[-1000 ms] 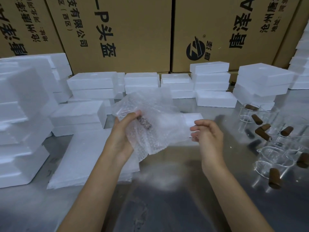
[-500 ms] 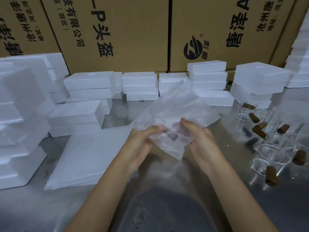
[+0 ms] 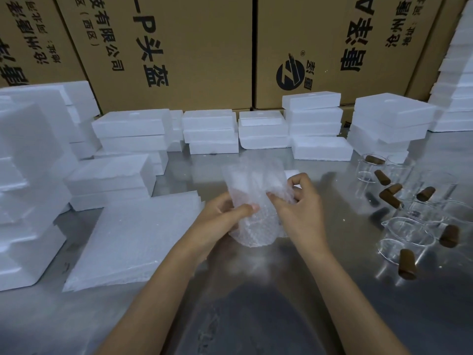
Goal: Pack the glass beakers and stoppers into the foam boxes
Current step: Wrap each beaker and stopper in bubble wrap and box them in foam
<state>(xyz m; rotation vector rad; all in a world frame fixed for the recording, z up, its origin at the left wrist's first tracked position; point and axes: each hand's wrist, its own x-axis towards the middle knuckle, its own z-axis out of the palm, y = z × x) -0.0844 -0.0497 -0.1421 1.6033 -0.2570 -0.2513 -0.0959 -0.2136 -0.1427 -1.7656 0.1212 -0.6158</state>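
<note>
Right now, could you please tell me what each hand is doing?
Left hand: holding the clear bubble wrap bundle, thumb pinched on it.
Right hand: fingers curled, gripping the same bundle.

Tall brown cardboard cartons (image 3: pixel 179 47) printed with black lettering and a round logo are standing along the back of the shiny metal worktop (image 3: pixel 256 316), and a flat stack of bubble wrap sheets (image 3: pixel 128 242) is lying at its left.
</note>
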